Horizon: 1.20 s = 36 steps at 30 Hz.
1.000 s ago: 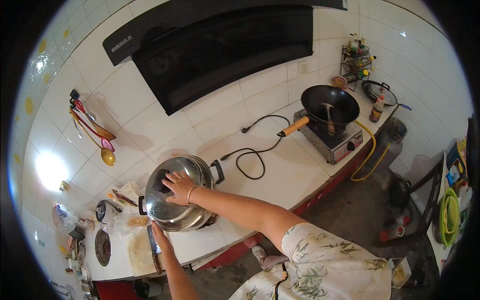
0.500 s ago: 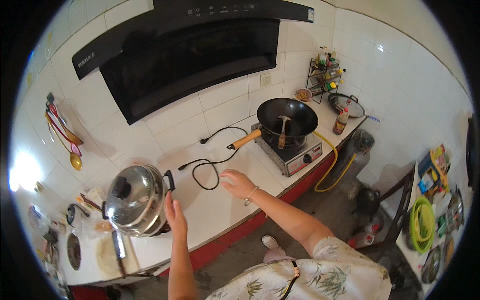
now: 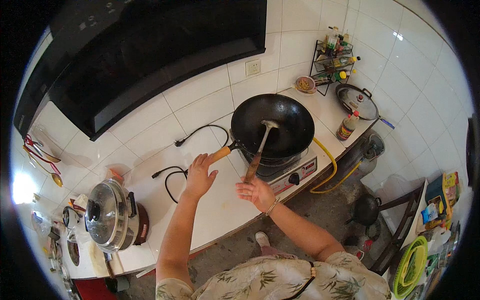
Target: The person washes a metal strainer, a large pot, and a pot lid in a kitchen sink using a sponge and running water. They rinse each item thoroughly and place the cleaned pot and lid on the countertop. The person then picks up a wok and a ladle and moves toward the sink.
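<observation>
A black wok (image 3: 295,112) rests on a gas stove (image 3: 295,175), its wooden handle (image 3: 220,154) pointing toward me on the left. My left hand (image 3: 200,176) is at the end of that handle, thumb apart and fingers not wrapped round it. Inside the wok lies a metal spatula (image 3: 254,164), its wooden grip sticking out over the near rim. Just at the grip's end is my right hand (image 3: 257,193), palm up and fingers spread; whether it touches the grip I cannot tell. To the left stands a steamer pot (image 3: 116,220) with a glass lid.
A black power cord (image 3: 172,170) lies between pot and stove. A yellow hose (image 3: 330,155) runs from the stove down past the counter edge to a gas cylinder (image 3: 372,146). A sauce bottle (image 3: 347,126), a lidded pan (image 3: 359,102) and a spice rack (image 3: 332,62) stand far right.
Both hands have moved: the left from beside the steamer pot to the wok handle, the right to the spatula grip. The view has shifted toward the stove.
</observation>
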Available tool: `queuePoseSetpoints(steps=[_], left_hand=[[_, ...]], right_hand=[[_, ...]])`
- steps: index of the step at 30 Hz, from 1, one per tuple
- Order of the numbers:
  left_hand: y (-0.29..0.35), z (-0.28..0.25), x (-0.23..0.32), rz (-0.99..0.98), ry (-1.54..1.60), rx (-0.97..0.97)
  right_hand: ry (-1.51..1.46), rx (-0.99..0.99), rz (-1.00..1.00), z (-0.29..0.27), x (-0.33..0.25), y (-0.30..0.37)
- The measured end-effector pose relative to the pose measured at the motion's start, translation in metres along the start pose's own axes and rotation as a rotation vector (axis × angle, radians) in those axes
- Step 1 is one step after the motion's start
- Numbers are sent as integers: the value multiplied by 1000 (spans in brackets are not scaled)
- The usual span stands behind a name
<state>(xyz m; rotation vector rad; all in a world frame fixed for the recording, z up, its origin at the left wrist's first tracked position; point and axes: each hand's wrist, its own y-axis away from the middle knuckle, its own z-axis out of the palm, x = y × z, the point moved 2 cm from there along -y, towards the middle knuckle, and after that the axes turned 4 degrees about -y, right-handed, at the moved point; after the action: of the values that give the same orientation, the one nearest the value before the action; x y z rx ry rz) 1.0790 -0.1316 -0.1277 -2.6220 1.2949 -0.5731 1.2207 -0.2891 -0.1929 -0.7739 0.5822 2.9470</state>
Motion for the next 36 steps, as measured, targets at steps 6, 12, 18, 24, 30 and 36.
queuePoseSetpoints(steps=[6, 12, 18, 24, 30, 36], left_hand=[[-36, 18, 9, -109, -129, -163], [-66, 21, 18, -227, -105, -365], [-68, 26, 22, -260, -84, -312], [-75, 23, 20, -276, -132, -385], [-75, 16, 18, -324, -145, -486], [-82, 25, 16, -308, -134, -478]], right_hand=[[55, 88, 66, 17, -74, 23], [505, 291, -30, -28, -190, 71], [363, 80, -562, -78, -298, 82], [525, 643, -670, -145, -361, -24], [472, 624, -588, -151, -362, -77], [443, 349, -441, -154, -357, -101]])
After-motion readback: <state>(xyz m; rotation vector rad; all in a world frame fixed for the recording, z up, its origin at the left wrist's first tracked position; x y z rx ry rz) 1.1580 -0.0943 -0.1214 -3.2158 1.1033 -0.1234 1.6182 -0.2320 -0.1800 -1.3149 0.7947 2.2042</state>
